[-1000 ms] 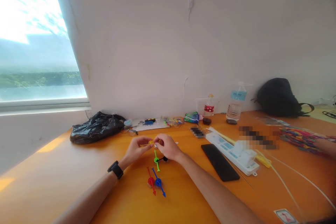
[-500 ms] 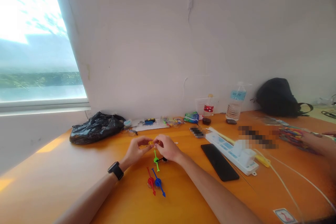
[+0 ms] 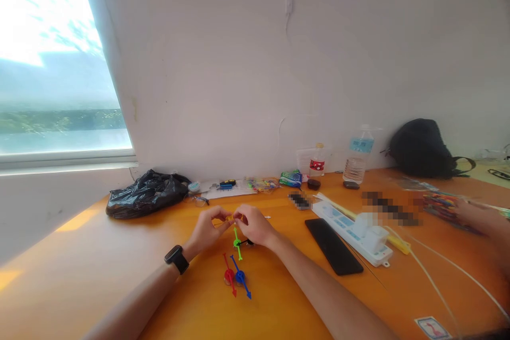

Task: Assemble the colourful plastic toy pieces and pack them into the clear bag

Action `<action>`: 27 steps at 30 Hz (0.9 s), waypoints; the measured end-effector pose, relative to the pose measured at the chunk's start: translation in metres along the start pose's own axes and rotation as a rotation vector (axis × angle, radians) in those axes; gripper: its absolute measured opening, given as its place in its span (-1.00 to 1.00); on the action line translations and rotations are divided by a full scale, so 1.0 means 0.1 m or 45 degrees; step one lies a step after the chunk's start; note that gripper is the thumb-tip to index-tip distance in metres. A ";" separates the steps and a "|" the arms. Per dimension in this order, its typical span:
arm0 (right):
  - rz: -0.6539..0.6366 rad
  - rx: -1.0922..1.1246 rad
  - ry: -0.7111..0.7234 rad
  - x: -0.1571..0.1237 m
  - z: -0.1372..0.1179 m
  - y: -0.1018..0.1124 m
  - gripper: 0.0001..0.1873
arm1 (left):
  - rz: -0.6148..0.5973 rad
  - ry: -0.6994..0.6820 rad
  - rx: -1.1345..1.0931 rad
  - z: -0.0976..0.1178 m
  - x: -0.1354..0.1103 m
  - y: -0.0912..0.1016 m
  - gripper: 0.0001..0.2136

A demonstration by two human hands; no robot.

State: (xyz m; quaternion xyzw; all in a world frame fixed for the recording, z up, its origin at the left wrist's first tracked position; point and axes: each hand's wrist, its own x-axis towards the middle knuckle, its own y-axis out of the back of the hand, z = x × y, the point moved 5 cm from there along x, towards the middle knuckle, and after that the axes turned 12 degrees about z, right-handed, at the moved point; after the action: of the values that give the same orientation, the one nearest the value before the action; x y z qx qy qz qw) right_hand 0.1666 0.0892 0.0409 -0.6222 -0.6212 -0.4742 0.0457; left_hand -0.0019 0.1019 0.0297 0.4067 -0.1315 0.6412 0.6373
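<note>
My left hand (image 3: 207,229) and my right hand (image 3: 254,224) meet above the orange table (image 3: 99,276). Both pinch a small yellow plastic arrow piece (image 3: 229,218) between their fingertips; most of it is hidden by the fingers. A black watch (image 3: 176,258) sits on my left wrist. Just below the hands lie a green arrow piece (image 3: 237,243) and a black one (image 3: 249,242). Nearer to me lie a red arrow piece (image 3: 229,276) and a blue arrow piece (image 3: 240,277) side by side.
A black phone (image 3: 333,246) and a white power strip (image 3: 354,231) lie to the right. A black plastic bag (image 3: 145,193), glasses, packets and two bottles (image 3: 358,159) line the wall. A black backpack (image 3: 423,147) sits far right. Another person's hand (image 3: 478,217) reaches over coloured pieces (image 3: 444,204).
My left fingers have slid along the yellow piece toward the right hand, hiding more of it. The other person's hand at the right has shifted over the coloured pile.
</note>
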 end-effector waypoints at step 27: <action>0.266 0.213 0.042 0.05 -0.22 0.21 -0.74 | -0.145 0.758 -0.873 -0.03 0.04 0.00 -0.70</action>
State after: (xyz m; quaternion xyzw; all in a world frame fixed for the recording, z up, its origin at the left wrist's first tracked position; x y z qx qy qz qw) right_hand 0.1713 0.0740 0.0678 -0.6695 -0.5896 -0.4237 0.1568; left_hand -0.0024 0.1068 0.0302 -0.0230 -0.1246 0.6136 0.7794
